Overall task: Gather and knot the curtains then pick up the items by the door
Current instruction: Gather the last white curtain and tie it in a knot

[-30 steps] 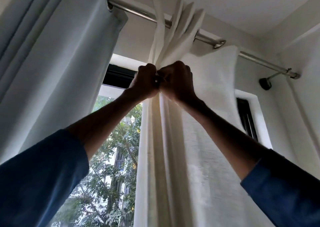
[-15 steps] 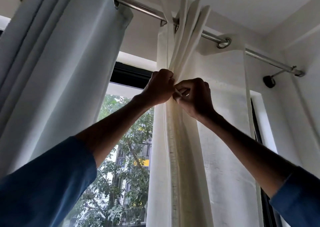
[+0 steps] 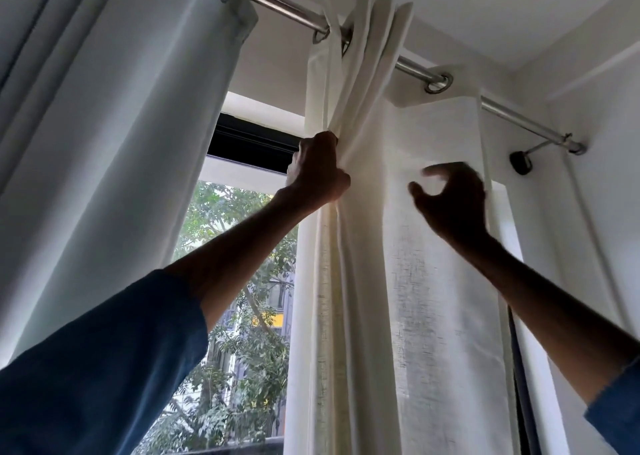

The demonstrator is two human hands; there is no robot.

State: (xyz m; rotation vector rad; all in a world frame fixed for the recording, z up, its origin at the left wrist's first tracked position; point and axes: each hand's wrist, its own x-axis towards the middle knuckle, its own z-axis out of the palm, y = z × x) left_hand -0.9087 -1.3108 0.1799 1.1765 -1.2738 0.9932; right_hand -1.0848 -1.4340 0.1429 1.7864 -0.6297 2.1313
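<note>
A cream sheer curtain (image 3: pixel 433 281) hangs by metal rings from a steel rod (image 3: pixel 277 2), its left folds bunched together. My left hand (image 3: pixel 317 170) grips those gathered folds high up, just below the rod. To the right, my right hand (image 3: pixel 453 201) hovers in front of the flat part of the curtain, fingers loosely curved and holding nothing. A pale blue-grey curtain (image 3: pixel 114 125) hangs on the same rod at the left. No door and no items beside one are in view.
Between the two curtains the window (image 3: pixel 239 281) shows trees and buildings outside, with a black frame bar (image 3: pixel 252 139) across its top. A black rod bracket (image 3: pixel 520 162) is fixed to the white wall at the right. The ceiling is close above.
My right hand has let go of the gathered folds and moved to the right, away from my left hand. My left hand keeps its grip on the bunch.
</note>
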